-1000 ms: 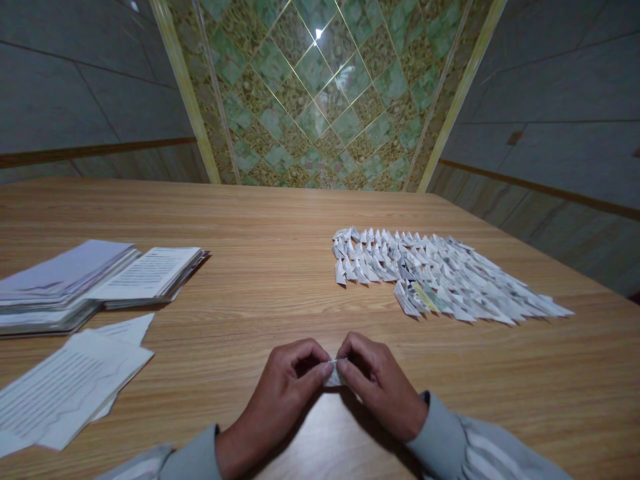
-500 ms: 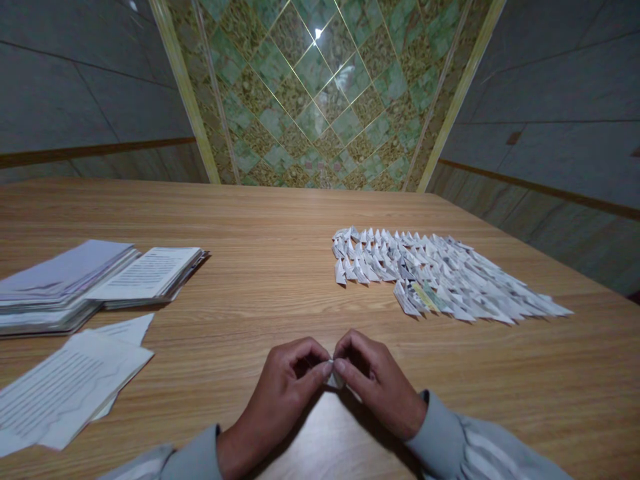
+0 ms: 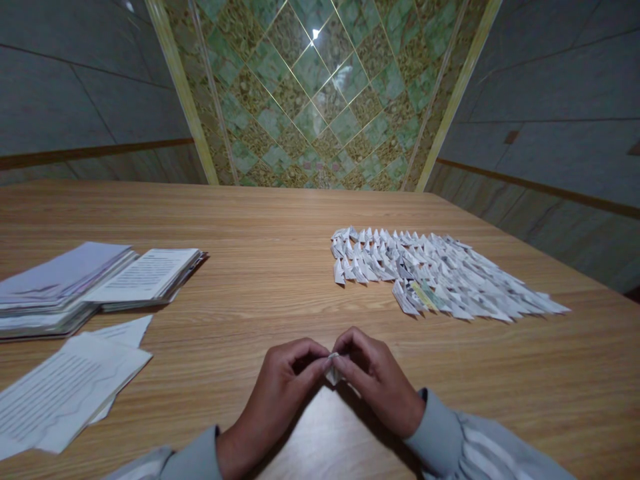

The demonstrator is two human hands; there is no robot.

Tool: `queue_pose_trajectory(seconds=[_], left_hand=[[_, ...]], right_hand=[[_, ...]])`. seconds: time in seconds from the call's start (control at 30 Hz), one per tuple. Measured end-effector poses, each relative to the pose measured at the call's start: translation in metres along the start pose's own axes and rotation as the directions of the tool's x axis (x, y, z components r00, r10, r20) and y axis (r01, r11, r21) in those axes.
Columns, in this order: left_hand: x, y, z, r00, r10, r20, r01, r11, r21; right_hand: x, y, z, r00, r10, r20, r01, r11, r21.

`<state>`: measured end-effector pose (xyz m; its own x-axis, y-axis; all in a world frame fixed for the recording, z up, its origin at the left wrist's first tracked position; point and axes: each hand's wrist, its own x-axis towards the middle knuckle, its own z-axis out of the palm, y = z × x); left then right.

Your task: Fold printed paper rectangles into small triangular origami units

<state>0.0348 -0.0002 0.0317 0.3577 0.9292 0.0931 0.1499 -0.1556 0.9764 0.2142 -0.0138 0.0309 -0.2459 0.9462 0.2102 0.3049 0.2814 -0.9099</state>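
Observation:
A small piece of folded paper (image 3: pixel 333 375), whitish and pointed at its lower end, is pinched between my two hands just above the table. My left hand (image 3: pixel 287 380) grips its left side between thumb and fingertips. From the other side, my right hand (image 3: pixel 377 377) pinches it in the same way, so the thumbs nearly meet in front of it. Much of the paper is hidden behind the fingers. Beyond my right hand stand rows of small folded paper boats (image 3: pixel 450 277), mostly white, one with yellow and green print.
On the left, stacks of paper (image 3: pixel 65 273) and a pile of printed pages (image 3: pixel 155 270) lie side by side. Closer in are loose lined sheets (image 3: pixel 75 383) that overlap. The wooden table (image 3: pixel 250 227) reaches back to a tiled wall (image 3: pixel 320 100).
The folded paper between my fingertips shows a little more of its front now and looks slightly turned. Both hands keep nearly the same place and pinch. The view has shifted very slightly.

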Motion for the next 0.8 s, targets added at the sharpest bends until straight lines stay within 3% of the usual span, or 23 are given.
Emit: queue_pose_trajectory(seconds=[0.13,0.3,0.67,0.8], left_hand=[[-0.0014,0.0005,0.0004,0.999,0.048,-0.007,-0.047,0.996,0.072],[-0.0003,-0.0004,0.0015,1.0,0.024,-0.008,-0.024,0.999,0.041],[0.0019,0.0015,0.0001,0.997,0.027,-0.067,-0.021,0.996,0.084],[0.0013,0.0019,-0.0008,0.994,0.089,-0.058,-0.08,0.986,0.145]], right_hand=[[-0.002,-0.0001,0.0008,1.0,-0.003,-0.027,0.003,1.0,-0.007],[0.0,0.0015,-0.0001,0.999,0.029,-0.024,-0.027,0.997,0.075],[0.0027,0.0011,-0.0035,0.994,-0.057,-0.098,0.047,0.993,-0.104],[0.0032,0.0058,-0.0024,0.992,-0.085,-0.095,0.072,0.989,-0.133]])
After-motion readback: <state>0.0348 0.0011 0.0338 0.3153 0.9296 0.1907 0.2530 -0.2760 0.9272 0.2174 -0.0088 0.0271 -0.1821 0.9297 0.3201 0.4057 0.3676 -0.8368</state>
